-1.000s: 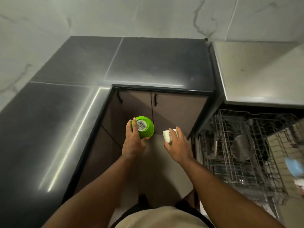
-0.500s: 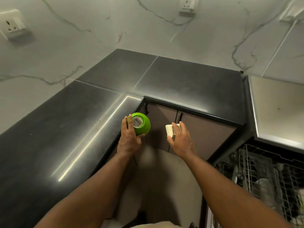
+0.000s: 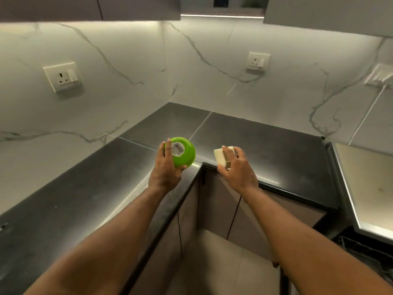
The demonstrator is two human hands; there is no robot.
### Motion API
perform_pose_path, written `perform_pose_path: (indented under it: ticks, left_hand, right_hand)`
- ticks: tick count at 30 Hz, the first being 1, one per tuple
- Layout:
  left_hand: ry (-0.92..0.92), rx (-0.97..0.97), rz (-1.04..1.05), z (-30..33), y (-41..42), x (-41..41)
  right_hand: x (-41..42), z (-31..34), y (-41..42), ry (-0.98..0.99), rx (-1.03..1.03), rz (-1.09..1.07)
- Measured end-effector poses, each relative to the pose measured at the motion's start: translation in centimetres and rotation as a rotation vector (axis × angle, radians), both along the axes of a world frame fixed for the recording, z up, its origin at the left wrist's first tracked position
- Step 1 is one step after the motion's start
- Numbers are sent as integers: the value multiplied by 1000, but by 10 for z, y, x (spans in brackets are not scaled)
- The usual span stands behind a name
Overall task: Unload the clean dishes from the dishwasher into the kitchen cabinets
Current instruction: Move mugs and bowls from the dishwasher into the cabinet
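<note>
My left hand (image 3: pixel 168 167) grips a small green bowl (image 3: pixel 183 151), turned so its underside with a barcode sticker faces me. My right hand (image 3: pixel 237 167) holds a small cream square dish (image 3: pixel 221 156), fingers curled over its top. Both hands are raised over the inner corner of the dark countertop (image 3: pixel 255 145). Only a corner of the dishwasher rack (image 3: pixel 365 252) shows at the lower right. The wall cabinets (image 3: pixel 95 7) run along the top edge, doors closed on the left.
Marble-look walls meet in a corner behind the counter, with wall sockets (image 3: pixel 62 76) on them. Closed base cabinet doors (image 3: pixel 219 201) sit below the counter edge. A steel surface (image 3: pixel 368 184) lies at the right.
The view has tilted up from the dishwasher and floor to the counter corner and wall cabinets. Both hands have risen, still holding the green bowl and the cream dish.
</note>
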State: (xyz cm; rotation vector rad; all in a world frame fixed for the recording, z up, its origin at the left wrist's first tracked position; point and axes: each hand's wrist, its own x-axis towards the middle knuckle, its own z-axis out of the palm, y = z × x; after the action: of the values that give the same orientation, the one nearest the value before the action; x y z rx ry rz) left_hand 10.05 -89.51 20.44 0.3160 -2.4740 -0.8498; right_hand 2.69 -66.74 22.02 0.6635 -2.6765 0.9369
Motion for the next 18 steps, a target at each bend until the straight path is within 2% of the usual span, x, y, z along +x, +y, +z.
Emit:
perform_pose_path:
  ticks: [9,14,18]
  left_hand:
    - [152,-25,-40,80,-31,-61]
    - [199,-90,-65,123,-46,-98]
    - [257,-151,-21,171,-55,-146]
  right_hand:
    - [-54,79,-27,180,-4,41]
    - [-97,124,-30,225,101,51]
    - [-146,176,-31,349,32,51]
